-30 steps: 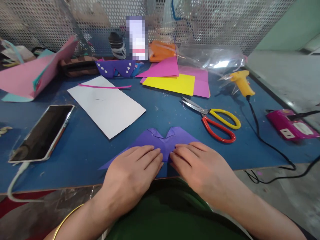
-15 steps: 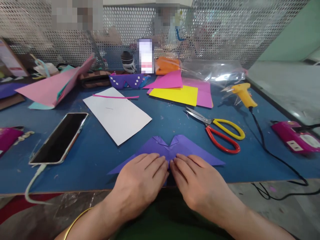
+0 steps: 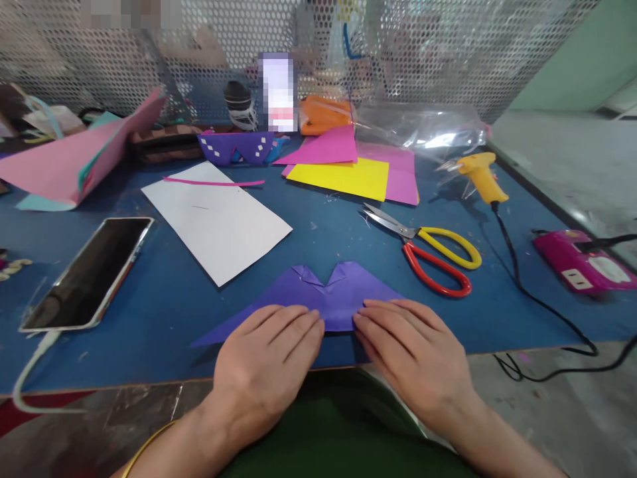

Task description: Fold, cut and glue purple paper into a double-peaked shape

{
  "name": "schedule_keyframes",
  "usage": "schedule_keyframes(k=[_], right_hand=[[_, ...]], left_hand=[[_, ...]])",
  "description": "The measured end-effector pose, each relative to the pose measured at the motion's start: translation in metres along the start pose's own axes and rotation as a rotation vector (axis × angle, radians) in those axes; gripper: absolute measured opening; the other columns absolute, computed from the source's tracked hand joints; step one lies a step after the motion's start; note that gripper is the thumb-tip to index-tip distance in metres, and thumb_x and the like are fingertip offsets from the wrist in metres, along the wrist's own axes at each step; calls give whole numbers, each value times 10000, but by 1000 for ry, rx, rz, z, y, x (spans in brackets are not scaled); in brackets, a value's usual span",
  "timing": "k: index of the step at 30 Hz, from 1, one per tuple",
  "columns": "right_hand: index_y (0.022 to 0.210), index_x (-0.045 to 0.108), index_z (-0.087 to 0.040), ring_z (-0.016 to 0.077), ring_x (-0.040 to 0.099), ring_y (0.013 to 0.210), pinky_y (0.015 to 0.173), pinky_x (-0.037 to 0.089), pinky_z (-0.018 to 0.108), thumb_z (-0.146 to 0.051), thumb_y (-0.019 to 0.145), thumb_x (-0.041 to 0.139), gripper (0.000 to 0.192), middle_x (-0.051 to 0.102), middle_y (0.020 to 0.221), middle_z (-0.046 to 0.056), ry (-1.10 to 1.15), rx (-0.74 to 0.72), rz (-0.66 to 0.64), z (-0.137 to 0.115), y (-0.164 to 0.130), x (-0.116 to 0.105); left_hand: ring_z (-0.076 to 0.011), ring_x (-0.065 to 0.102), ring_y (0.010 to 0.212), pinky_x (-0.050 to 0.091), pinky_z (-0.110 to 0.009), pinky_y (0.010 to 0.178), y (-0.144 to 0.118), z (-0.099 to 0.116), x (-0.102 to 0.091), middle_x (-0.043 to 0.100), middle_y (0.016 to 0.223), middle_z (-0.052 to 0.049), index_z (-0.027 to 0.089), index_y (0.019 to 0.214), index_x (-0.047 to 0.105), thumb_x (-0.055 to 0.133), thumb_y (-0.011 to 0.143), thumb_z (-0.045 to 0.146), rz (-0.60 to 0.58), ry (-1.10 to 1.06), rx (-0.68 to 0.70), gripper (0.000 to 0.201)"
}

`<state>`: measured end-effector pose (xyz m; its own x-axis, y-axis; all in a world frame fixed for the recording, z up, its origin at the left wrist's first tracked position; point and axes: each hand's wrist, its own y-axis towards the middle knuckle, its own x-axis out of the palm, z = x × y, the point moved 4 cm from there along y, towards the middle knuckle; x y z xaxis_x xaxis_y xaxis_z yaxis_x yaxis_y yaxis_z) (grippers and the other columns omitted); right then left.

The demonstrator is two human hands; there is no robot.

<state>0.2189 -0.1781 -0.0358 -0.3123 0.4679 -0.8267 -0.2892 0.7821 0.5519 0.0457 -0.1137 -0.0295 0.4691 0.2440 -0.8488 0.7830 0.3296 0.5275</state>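
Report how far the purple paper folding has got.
Done: the purple paper already carries several folds, with two flaps meeting in a notch at its top edge. In hand: left hand and right hand press flat on its near edge. Left: can't tell; scissors lie unused.

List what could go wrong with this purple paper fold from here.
1. The folded purple paper lies close to the near edge of the blue table; pressed by the left hand and right hand, it might slide off.
2. The scissors lie just beyond the right hand with the blades partly open; a careless reach could catch them.
3. The glue gun cord trails past the right side and could snag.
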Motion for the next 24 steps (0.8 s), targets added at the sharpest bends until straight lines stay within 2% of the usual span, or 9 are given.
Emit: schedule_keyframes(k=[4, 9, 15, 19, 24], right_hand=[[1071, 723, -140, 205, 725, 1021, 943, 494, 393, -53, 957, 573, 208, 776, 1043, 69, 12, 83, 22, 15, -15, -11], [996, 732, -152, 199, 731, 940, 854, 521, 368, -72, 937, 630, 142, 776, 959, 67, 53, 146, 59, 22, -16, -15], [986, 716, -145, 198, 727, 904, 848, 522, 371, -67, 926, 637, 127, 776, 938, 61, 12, 115, 64, 21, -9, -14], [965, 706, -126, 193, 727, 896, 869, 510, 371, -52, 922, 618, 122, 775, 937, 72, 26, 98, 55, 21, -8, -13], [961, 705, -149, 184, 729, 909, 891, 511, 372, -81, 936, 608, 121, 781, 943, 61, 62, 94, 70, 21, -9, -13]], left_hand=[[-186, 738, 942, 541, -347, 852, 1, -1, -3, 797, 1039, -11, 160, 1033, 740, 590, 949, 102, -3, 7, -23, 181], [-190, 733, 947, 532, -350, 854, 5, 0, -3, 796, 1041, -6, 165, 1042, 734, 579, 940, 80, 1, 15, -22, 204], [-198, 722, 949, 516, -364, 847, 15, 6, 1, 792, 1056, -20, 147, 1044, 733, 471, 985, 73, -52, 23, 67, 278], [-201, 718, 924, 519, -352, 788, 25, 8, 2, 796, 1028, -25, 145, 1017, 738, 424, 999, 79, -58, 35, 87, 322], [-198, 701, 933, 527, -346, 797, 32, 13, 5, 791, 1024, -37, 136, 1015, 742, 390, 986, 63, -49, 0, 135, 361]])
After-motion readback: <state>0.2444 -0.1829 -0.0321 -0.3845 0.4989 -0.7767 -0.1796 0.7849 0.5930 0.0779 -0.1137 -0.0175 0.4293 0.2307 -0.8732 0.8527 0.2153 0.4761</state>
